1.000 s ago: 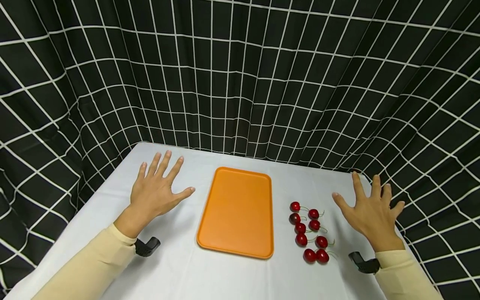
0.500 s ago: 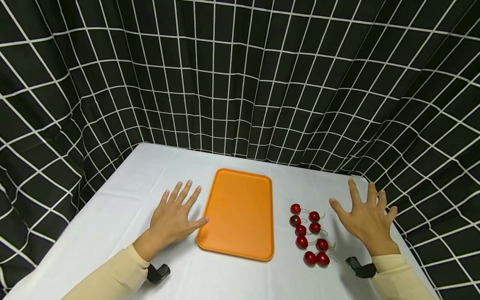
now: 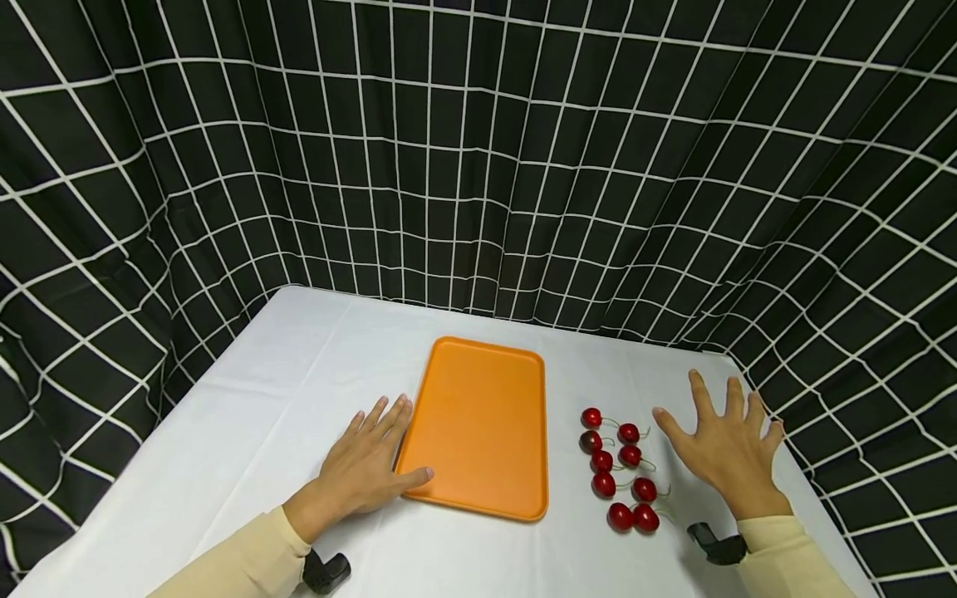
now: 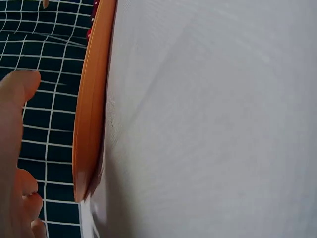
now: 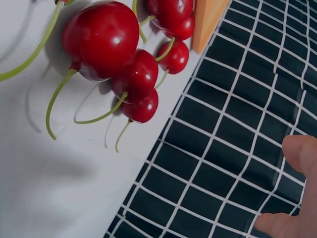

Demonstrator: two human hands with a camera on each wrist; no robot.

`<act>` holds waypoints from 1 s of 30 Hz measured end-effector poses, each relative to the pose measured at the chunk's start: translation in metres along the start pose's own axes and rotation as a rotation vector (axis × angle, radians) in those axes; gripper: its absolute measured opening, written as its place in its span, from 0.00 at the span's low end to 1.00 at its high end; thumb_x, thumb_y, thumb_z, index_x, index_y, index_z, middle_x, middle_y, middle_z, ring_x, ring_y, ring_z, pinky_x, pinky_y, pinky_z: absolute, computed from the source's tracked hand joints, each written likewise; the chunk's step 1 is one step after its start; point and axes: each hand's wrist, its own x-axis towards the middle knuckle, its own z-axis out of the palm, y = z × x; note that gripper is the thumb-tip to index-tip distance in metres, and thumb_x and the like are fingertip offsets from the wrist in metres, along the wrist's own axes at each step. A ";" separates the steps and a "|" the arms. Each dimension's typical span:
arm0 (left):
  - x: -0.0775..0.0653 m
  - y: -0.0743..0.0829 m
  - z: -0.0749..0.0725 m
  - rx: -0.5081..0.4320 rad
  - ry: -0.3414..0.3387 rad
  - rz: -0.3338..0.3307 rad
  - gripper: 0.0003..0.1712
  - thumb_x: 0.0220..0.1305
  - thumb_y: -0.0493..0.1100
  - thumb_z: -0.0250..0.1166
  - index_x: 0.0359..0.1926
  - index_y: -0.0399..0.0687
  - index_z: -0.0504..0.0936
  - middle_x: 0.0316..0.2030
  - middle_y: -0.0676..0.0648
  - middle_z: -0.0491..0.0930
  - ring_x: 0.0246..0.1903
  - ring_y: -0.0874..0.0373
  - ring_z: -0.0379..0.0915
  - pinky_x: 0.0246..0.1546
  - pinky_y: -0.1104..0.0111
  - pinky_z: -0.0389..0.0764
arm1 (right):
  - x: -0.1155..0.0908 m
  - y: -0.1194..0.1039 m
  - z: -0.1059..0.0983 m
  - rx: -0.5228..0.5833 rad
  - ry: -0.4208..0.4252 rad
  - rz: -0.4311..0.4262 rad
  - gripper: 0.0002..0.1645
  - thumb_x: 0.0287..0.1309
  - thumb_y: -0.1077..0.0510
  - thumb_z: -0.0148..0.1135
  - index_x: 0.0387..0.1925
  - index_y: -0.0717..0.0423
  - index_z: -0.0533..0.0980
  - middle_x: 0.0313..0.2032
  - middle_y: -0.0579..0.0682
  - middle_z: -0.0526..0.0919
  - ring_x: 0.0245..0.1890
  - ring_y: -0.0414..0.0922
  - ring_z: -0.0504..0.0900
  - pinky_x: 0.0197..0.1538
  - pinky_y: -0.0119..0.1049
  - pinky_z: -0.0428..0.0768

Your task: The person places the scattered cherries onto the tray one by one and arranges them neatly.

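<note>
An orange tray lies flat near the middle of the white-covered table. At its near left corner is my left hand, fingers straight and side by side, the thumb reaching over the tray's edge. In the left wrist view the tray's side runs beside that hand's thumb. Several red cherries with green stems lie right of the tray in two rough columns. My right hand hovers to their right, fingers spread, holding nothing. The right wrist view shows the cherries close up, apart from the fingertips.
The table carries a white cloth. A black curtain with a white grid stands behind it and along both sides. Black wrist cameras are strapped under both wrists.
My left hand has come down and to the right, from left of the tray to its near left corner, its fingers drawing together. My right hand has shifted slightly down and left.
</note>
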 end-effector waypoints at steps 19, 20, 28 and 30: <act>-0.009 -0.010 0.012 -0.408 -0.176 -0.025 0.58 0.57 0.70 0.62 0.74 0.39 0.51 0.74 0.44 0.48 0.72 0.51 0.41 0.70 0.54 0.44 | -0.014 0.009 0.004 0.010 -0.040 0.024 0.55 0.58 0.24 0.45 0.72 0.59 0.53 0.63 0.82 0.46 0.62 0.82 0.39 0.52 0.82 0.33; -0.009 -0.010 0.012 -0.414 -0.180 -0.025 0.59 0.56 0.70 0.63 0.74 0.38 0.52 0.73 0.43 0.48 0.72 0.50 0.41 0.70 0.53 0.44 | -0.014 0.010 0.004 0.009 -0.043 0.026 0.55 0.58 0.24 0.45 0.72 0.59 0.53 0.63 0.82 0.46 0.62 0.82 0.39 0.52 0.82 0.33; -0.007 -0.012 0.010 -0.418 -0.206 0.004 0.60 0.52 0.69 0.67 0.72 0.33 0.55 0.72 0.39 0.52 0.71 0.45 0.45 0.69 0.49 0.44 | -0.019 0.015 0.006 0.017 -0.047 0.027 0.55 0.59 0.25 0.46 0.73 0.58 0.52 0.63 0.80 0.47 0.62 0.81 0.41 0.53 0.82 0.35; -0.006 -0.013 0.009 -0.411 -0.210 0.014 0.61 0.51 0.69 0.68 0.72 0.33 0.56 0.72 0.39 0.53 0.71 0.45 0.46 0.69 0.49 0.44 | -0.020 0.016 0.006 0.027 -0.037 0.010 0.53 0.59 0.26 0.47 0.73 0.57 0.52 0.63 0.79 0.49 0.61 0.81 0.43 0.52 0.83 0.39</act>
